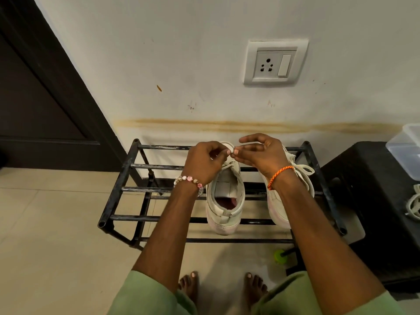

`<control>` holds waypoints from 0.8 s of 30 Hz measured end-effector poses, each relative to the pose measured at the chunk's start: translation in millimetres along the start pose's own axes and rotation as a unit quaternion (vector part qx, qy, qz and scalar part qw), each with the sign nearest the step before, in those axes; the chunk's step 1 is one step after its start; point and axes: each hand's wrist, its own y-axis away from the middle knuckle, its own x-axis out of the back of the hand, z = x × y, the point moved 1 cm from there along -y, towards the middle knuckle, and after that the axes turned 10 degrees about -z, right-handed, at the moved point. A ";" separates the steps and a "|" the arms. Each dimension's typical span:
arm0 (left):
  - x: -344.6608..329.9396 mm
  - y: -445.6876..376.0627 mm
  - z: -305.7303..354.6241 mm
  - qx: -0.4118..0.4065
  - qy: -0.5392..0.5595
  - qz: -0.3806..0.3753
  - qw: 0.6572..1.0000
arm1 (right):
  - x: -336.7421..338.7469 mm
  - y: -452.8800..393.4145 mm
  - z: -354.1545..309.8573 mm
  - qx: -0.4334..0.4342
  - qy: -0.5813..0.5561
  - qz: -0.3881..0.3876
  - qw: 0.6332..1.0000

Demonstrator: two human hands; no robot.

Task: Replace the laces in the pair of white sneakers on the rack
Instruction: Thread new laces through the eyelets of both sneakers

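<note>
Two white sneakers stand on a black metal rack (127, 189), heels toward me. The left sneaker (225, 205) is open at the top with its tongue showing. Over its toe end my left hand (205, 162) and my right hand (261, 155) meet, both pinching a white lace (232, 152) between thumb and fingertips. My right forearm covers much of the right sneaker (302, 178), whose own lace loops lie out to its right side.
The rack stands against a white wall under a socket plate (275, 62). A dark door (38, 92) is at the left. A black stool (372, 201) at the right carries a clear plastic box (406, 148) and a white cable. My bare feet stand on the tiled floor.
</note>
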 end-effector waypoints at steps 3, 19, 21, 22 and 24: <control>-1.7 -1.0 -0.6 0.048 -0.046 0.017 0.998 | -0.5 -3.7 8.3 -0.026 0.146 0.016 0.989; -28.6 7.3 1.6 0.170 -0.087 0.002 0.982 | 4.0 6.2 20.6 -0.209 0.121 -0.001 0.970; -29.8 7.0 0.6 0.170 -0.052 0.010 0.984 | 4.7 5.8 17.9 -0.232 0.072 -0.008 0.970; -30.0 7.1 0.7 0.172 -0.042 0.012 0.984 | 5.0 6.0 17.1 -0.238 0.067 -0.012 0.969; -30.7 7.3 0.3 0.176 -0.028 0.013 0.984 | 7.0 5.2 17.5 -0.243 0.066 -0.013 0.968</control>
